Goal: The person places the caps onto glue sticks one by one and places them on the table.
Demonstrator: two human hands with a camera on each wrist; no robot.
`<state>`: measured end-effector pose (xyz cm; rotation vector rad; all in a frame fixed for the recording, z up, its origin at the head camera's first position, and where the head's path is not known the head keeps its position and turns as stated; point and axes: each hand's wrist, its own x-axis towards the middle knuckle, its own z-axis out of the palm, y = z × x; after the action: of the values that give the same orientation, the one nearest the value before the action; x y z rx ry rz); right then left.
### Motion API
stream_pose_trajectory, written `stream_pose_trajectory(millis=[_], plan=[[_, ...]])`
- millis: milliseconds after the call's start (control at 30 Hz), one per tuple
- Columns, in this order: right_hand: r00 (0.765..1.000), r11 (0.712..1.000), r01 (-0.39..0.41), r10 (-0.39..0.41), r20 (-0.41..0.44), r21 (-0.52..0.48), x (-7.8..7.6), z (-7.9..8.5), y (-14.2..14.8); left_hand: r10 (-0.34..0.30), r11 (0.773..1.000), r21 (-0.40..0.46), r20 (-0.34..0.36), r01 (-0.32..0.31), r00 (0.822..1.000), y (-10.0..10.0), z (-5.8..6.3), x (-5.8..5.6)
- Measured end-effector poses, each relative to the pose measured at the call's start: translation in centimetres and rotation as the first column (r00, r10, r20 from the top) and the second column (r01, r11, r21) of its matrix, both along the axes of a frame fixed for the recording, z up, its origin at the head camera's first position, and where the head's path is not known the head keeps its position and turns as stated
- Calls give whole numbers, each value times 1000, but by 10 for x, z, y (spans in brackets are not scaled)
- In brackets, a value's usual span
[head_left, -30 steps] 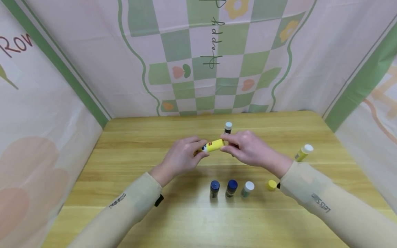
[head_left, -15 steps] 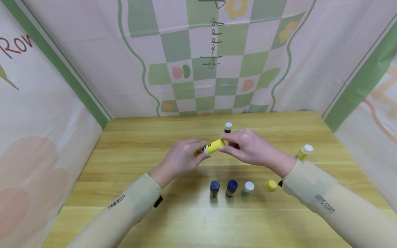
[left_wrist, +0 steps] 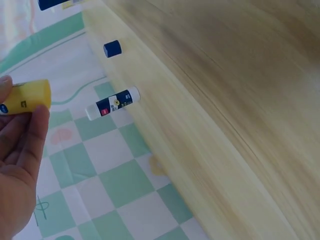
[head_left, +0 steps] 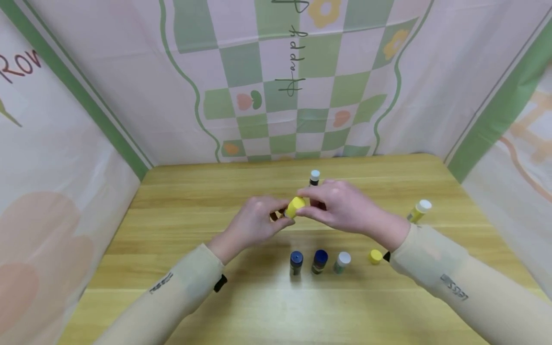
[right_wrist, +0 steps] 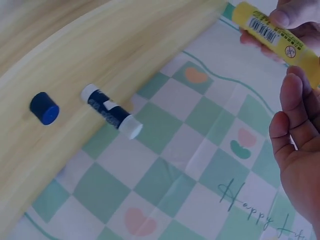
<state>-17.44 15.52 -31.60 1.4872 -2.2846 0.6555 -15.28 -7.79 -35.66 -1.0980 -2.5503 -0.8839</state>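
Note:
A yellow glue stick (head_left: 295, 207) is held in the air above the middle of the table, between both hands. My left hand (head_left: 257, 220) grips its left part, hiding much of the label. At the other end, my right hand (head_left: 340, 203) pinches it between thumb and fingers. Its printed barcode side shows on the glue stick (right_wrist: 275, 37) in the right wrist view. Behind the right hand stands a dark-labelled glue stick (head_left: 315, 177) with a white cap. A short dark blue cylinder (right_wrist: 44, 108) stands near it in the right wrist view.
Nearer the front stand two dark blue-topped sticks (head_left: 296, 262) and a white-capped stick (head_left: 342, 262) in a row. A yellow cap (head_left: 375, 256) lies to their right. Further right is a yellow stick with a white cap (head_left: 420, 210). A patterned curtain (head_left: 319, 96) hangs behind the table.
The yellow glue stick has tilted, so its end turns more toward the head camera and less of its label shows. My right hand has shifted slightly left, nearer the left hand.

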Motion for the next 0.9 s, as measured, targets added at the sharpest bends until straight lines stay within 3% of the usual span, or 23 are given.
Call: stream_pose_trajectory(millis=[300, 533, 633, 733, 900], plan=[[996, 995, -72, 68, -53, -72, 6, 4, -6, -45, 995, 89, 125, 34, 991, 1, -1, 6], [999, 995, -34, 33, -11, -92, 8, 8, 6, -40, 989, 148, 231, 6, 972, -4, -6, 10], [1000, 997, 0, -1, -12, -79, 7, 8, 16, -39, 984, 179, 280, -12, 959, -6, -9, 12], [999, 998, 37, -38, -26, -59, 5, 7, 26, -32, 979, 199, 353, -42, 935, -9, -11, 15], [990, 989, 144, -144, -7, 13, 2, 6, 46, -10, 978, 193, 429, -81, 903, -17, -17, 19]])
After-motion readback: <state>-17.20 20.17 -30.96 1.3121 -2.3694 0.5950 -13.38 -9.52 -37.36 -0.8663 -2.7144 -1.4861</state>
